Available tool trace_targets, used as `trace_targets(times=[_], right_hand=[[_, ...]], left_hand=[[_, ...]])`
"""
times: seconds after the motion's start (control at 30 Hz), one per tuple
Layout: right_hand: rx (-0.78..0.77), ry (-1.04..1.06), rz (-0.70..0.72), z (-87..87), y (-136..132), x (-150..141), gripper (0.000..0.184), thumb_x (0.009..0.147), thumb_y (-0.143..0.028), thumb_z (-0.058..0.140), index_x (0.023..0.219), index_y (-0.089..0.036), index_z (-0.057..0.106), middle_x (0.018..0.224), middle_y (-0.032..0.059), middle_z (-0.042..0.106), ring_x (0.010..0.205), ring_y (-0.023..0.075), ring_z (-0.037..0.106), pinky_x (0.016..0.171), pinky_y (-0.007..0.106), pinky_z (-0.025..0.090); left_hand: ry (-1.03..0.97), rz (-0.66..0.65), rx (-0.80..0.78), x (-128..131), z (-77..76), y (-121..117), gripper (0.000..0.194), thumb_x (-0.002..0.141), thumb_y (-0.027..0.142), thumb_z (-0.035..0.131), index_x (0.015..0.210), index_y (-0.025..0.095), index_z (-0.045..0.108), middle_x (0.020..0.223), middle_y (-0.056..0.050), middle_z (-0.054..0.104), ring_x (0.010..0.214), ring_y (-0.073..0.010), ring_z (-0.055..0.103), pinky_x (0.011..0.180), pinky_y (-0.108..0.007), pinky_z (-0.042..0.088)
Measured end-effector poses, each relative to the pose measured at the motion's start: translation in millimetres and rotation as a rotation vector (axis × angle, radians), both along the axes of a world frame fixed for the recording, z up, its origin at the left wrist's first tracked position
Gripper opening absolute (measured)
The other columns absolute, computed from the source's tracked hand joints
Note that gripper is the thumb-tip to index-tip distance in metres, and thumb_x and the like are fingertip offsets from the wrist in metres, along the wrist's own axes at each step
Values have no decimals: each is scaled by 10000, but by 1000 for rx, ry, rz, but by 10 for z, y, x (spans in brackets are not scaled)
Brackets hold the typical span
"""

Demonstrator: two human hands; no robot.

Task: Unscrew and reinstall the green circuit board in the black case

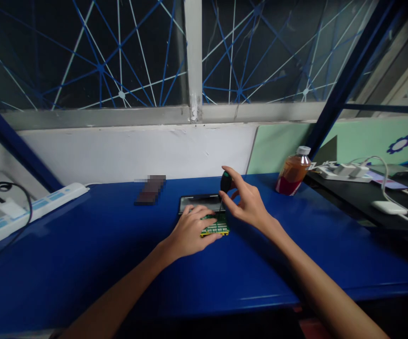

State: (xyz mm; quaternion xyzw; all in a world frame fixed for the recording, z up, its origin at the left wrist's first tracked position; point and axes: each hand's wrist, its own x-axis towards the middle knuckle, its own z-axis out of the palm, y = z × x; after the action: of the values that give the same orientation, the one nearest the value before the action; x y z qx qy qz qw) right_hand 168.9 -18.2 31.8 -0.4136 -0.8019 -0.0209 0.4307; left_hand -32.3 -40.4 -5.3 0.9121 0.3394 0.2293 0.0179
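Observation:
A small green circuit board [217, 228] lies on the blue table [84, 263], joined to a dark flat device [199, 202] with a glossy screen. My left hand [190, 233] lies on the board with its fingers curled over it, pressing it down. My right hand [244, 200] pinches the dark round handle of a small screwdriver [225, 181]. The tool stands upright with its thin shaft reaching down to the board's far edge.
A dark flat object [150, 189] lies behind the device. A white power strip [30, 209] with a black cable sits at the far left. A bottle of orange drink [293, 175] stands at the right, beside a black desk with chargers and white cables [387, 197].

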Motion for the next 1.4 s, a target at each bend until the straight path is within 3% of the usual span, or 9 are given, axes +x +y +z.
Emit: trace_targets(times=[0.1, 0.3, 0.47, 0.9, 1.03, 1.2, 1.4], right_hand=[[18, 9, 7, 1, -3, -3, 588, 887, -348, 512, 1421, -201, 316, 867, 48, 647, 685, 180, 622, 651, 333, 515], [-2, 14, 25, 12, -26, -13, 566, 898, -326, 467, 1429, -226, 299, 1018, 89, 638, 668, 170, 619, 622, 332, 524], [12, 20, 2, -6, -8, -4, 556, 899, -345, 473, 1418, -212, 323, 893, 59, 645, 663, 178, 621, 615, 334, 522], [31, 17, 29, 4, -28, -12, 539, 920, -317, 466, 1433, -225, 328, 919, 59, 652, 671, 162, 625, 621, 314, 521], [46, 17, 20, 8, -28, -14, 530, 906, -351, 494, 1405, -225, 368, 841, 43, 644, 678, 175, 620, 632, 324, 521], [44, 5, 51, 16, -39, -20, 550, 902, -311, 471, 1425, -225, 323, 1034, 86, 641, 702, 170, 616, 648, 331, 528], [47, 12, 42, -1, -30, -16, 552, 894, -328, 506, 1410, -210, 351, 867, 46, 629, 675, 170, 607, 641, 323, 525]], left_hand=[[4, 5, 1, 3, 12, -4, 288, 850, 443, 613, 1042, 239, 679, 1140, -71, 656, 1093, -281, 552, 916, -502, 386], [13, 2, 0, 3, 6, 1, 283, 849, 431, 618, 1041, 233, 677, 1136, -71, 656, 1098, -275, 548, 923, -499, 379], [6, -3, 4, -5, 2, -2, 290, 853, 433, 612, 1049, 229, 674, 1140, -74, 656, 1098, -281, 547, 918, -500, 382], [8, -2, 4, 0, 1, -4, 261, 846, 419, 622, 1021, 232, 673, 1127, -65, 659, 1100, -273, 551, 921, -489, 379], [9, -10, 2, -1, -8, 1, 278, 853, 430, 605, 1054, 247, 667, 1149, -63, 647, 1110, -285, 540, 924, -506, 374], [8, -4, -2, 3, -5, -1, 264, 846, 417, 619, 1037, 244, 676, 1122, -58, 655, 1092, -274, 551, 920, -483, 381], [25, -1, 17, 4, 8, -8, 270, 844, 419, 624, 1034, 232, 673, 1127, -70, 657, 1091, -282, 553, 906, -497, 389]])
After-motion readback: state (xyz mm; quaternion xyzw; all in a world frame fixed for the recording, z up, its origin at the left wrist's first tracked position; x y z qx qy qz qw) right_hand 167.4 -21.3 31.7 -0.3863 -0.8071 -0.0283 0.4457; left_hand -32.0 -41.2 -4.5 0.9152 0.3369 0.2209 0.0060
